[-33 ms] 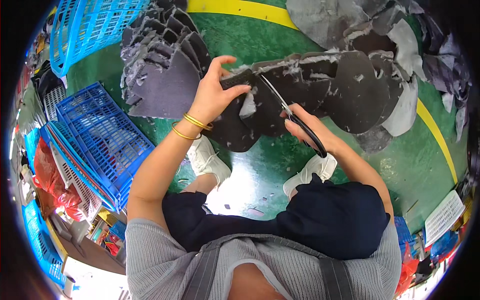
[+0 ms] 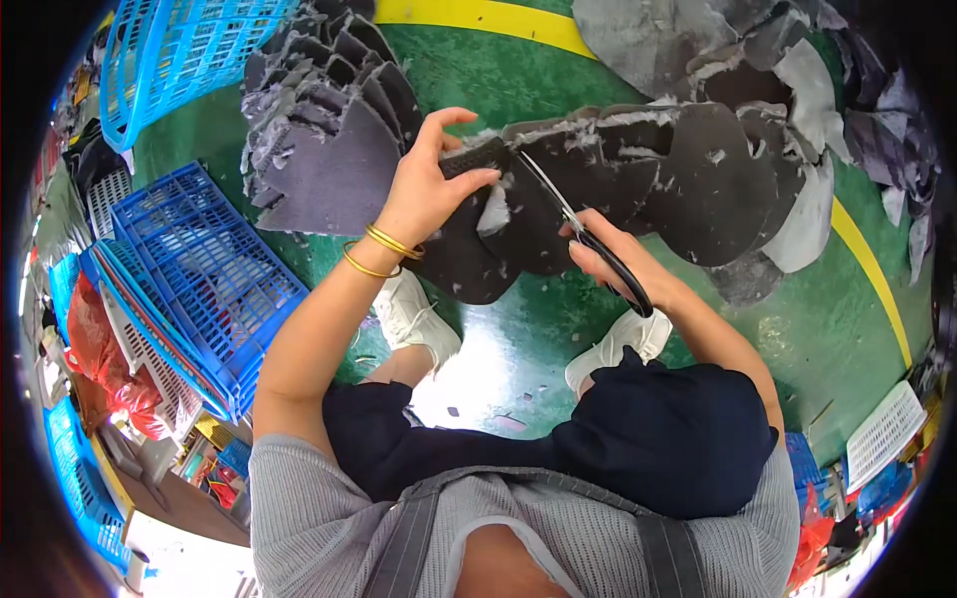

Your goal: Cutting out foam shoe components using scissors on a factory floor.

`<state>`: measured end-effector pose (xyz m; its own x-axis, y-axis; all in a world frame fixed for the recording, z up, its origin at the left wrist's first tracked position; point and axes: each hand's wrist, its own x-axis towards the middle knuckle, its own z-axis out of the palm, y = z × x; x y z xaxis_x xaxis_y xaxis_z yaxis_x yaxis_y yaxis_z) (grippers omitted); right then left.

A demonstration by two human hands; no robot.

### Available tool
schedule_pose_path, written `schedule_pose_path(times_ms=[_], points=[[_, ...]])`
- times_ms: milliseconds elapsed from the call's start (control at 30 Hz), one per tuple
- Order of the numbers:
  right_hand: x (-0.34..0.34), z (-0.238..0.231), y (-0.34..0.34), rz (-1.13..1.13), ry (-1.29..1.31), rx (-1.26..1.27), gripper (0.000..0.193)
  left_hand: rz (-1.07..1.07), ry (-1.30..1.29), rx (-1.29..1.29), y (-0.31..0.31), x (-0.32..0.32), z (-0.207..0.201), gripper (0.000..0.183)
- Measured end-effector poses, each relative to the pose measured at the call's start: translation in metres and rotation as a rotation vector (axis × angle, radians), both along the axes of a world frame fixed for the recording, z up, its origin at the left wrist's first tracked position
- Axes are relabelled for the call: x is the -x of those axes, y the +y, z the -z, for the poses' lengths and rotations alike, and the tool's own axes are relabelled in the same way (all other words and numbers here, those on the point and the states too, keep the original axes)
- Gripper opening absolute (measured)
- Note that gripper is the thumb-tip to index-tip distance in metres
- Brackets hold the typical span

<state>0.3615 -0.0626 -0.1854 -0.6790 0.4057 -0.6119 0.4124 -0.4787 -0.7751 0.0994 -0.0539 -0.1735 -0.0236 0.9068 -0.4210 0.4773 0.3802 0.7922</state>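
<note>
I see the left hand pinching dark cloth above the green floor, scissors gripped in the right hand against it, this cut seemingly unfinished, the grey pile at left apparently already cut apart.

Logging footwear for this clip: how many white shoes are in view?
2: left shoe beside the left forearm, right shoe below the scissors. Others may be hidden.

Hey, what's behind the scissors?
Behind the blades, dark fabric; near the handle, green floor and a white shoe. What your right hand covers can't be seen.
</note>
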Motion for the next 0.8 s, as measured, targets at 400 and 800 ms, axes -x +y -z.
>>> schedule_pose_path(times_ms=[400,800], points=[[0.042,0.005,0.020,-0.055,-0.115,-0.307,0.062,-0.018,-0.036,0.078,-0.016,-0.008,-0.008,0.032],[-0.029,-0.013,0.026,0.099,-0.041,-0.318,0.048,0.488,-0.012,0.464,-0.003,0.041,-0.075,0.042]])
